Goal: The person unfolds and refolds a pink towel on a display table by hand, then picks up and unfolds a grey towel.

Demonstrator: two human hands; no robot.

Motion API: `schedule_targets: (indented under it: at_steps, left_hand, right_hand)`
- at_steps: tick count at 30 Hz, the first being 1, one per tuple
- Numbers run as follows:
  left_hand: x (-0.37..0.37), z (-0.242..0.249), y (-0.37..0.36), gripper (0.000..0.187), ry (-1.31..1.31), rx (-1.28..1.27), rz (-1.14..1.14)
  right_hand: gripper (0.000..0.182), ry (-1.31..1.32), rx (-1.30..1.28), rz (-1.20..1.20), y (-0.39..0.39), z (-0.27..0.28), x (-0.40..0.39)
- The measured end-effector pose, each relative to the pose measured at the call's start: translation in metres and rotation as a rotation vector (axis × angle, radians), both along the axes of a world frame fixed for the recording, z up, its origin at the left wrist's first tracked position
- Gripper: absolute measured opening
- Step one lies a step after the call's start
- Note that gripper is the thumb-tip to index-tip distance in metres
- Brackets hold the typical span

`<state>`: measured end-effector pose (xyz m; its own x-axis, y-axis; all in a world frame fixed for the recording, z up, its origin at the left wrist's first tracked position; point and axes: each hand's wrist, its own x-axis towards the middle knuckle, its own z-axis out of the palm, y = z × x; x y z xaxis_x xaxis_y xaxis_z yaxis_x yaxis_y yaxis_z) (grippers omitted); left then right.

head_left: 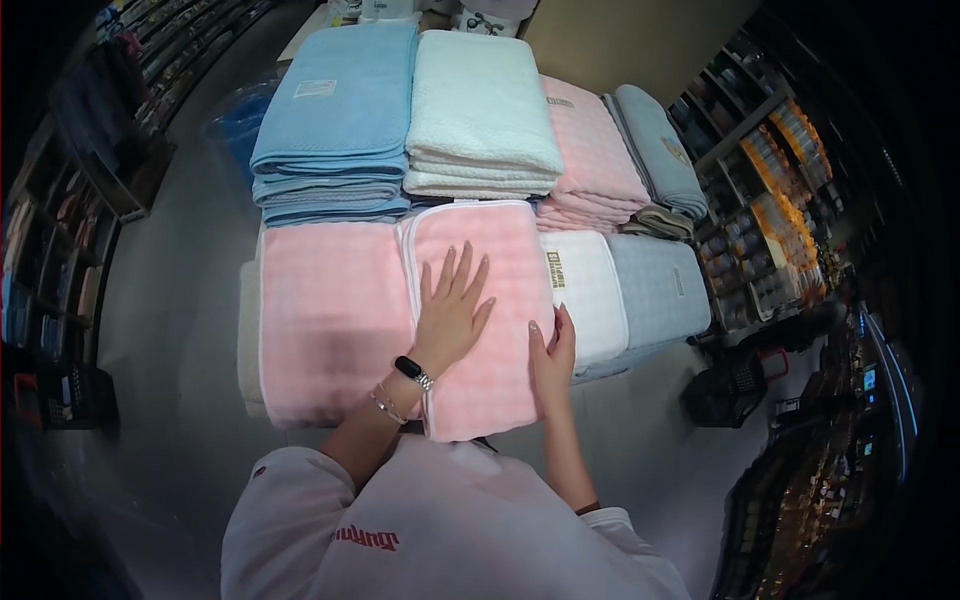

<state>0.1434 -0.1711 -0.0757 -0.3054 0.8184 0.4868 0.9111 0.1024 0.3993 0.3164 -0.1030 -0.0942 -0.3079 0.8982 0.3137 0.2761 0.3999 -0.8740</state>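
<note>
A folded pink towel (pixel 480 390) with white edging lies in front of me, on top of the front row of stacks. My left hand (pixel 456 310) rests flat on its upper face with the fingers spread. Along the towel's right edge, my right hand (pixel 555 355) touches its side, thumb and fingers apart. Another pink folded towel (pixel 330 320) lies just left of it. To the right are a white folded towel (pixel 590 290) with a printed label and a grey-blue folded towel (pixel 660 290).
Behind stand stacks of blue towels (pixel 345 95), white towels (pixel 480 105), pink towels (pixel 590 145) and grey-blue towels (pixel 655 145). A black shopping basket (pixel 725 390) is on the floor at right, a dark basket (pixel 75 400) at left. Shelves (pixel 760 220) line the sides.
</note>
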Motion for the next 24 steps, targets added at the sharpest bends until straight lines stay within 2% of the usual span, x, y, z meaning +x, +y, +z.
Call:
schedule_targets:
  at_steps: [1, 2, 5, 8, 10, 11, 13, 16, 19, 24]
  left_hand:
    - [-0.002, -0.001, -0.001, 0.059, -0.006, 0.003, -0.005]
    - [-0.002, -0.002, -0.002, 0.059, 0.0, 0.012, -0.001]
    - [-0.004, -0.004, -0.001, 0.058, -0.002, 0.037, -0.01]
    - [-0.011, -0.009, -0.002, 0.057, -0.064, 0.06, -0.055]
    - [-0.02, -0.016, -0.004, 0.055, -0.141, 0.087, -0.1]
    - [-0.024, -0.019, -0.005, 0.054, -0.272, 0.161, -0.147]
    - [-0.032, -0.022, -0.007, 0.052, -0.535, 0.314, -0.239]
    - [-0.032, -0.029, -0.011, 0.052, -0.792, 0.463, -0.252]
    - [-0.034, -0.035, -0.01, 0.053, -0.769, 0.576, -0.215]
    - [-0.042, -0.042, -0.01, 0.063, -1.012, 0.639, -0.306]
  right_hand:
    - [0.05, 0.054, -0.091, -0.034, -0.002, -0.001, 0.007]
    - [0.045, -0.131, -0.04, -0.056, 0.001, -0.004, 0.017]
    - [0.038, -0.032, -0.26, 0.001, -0.012, 0.015, 0.018]
    - [0.033, 0.338, -0.83, 0.18, -0.002, 0.031, 0.033]
    - [0.034, 0.446, -0.983, 0.286, 0.006, 0.029, 0.04]
    - [0.036, 0.501, -1.057, 0.342, 0.008, 0.027, 0.04]
    - [0.036, 0.379, -0.944, 0.287, -0.002, 0.02, 0.026]
    - [0.04, 0.274, -0.848, 0.293, -0.001, 0.005, 0.015]
    - [0.045, 0.226, -0.815, 0.35, -0.006, -0.002, 0.006]
    - [0.05, 0.174, -0.797, 0.536, -0.037, 0.01, -0.026]
